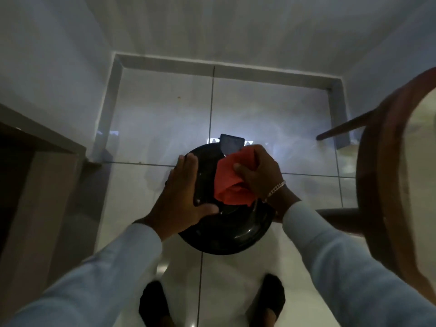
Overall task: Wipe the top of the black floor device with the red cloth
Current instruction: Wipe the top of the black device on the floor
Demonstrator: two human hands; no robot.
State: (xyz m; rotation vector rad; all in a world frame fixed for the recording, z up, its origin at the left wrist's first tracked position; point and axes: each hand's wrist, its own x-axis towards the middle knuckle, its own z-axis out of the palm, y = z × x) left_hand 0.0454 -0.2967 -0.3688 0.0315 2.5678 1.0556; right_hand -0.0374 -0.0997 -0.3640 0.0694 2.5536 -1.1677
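Observation:
A round, glossy black floor device [236, 232] sits on the pale tiled floor in the middle of the head view. My left hand [186, 192] lies flat on its left side, fingers spread, pressing on the top. My right hand [257, 172] is closed on a bunched red cloth [232, 182], which rests on the device's top right of centre. A small dark rectangular part [231, 143] shows at the device's far edge. Both arms wear light sleeves, and a chain bracelet is on my right wrist.
A round wooden table [387, 185] with dark legs stands close on the right. A brown cabinet [35, 175] fills the left side. Grey skirting and pale walls [212, 31] enclose the floor beyond the device. My two dark-shod feet [153, 303] stand just behind it.

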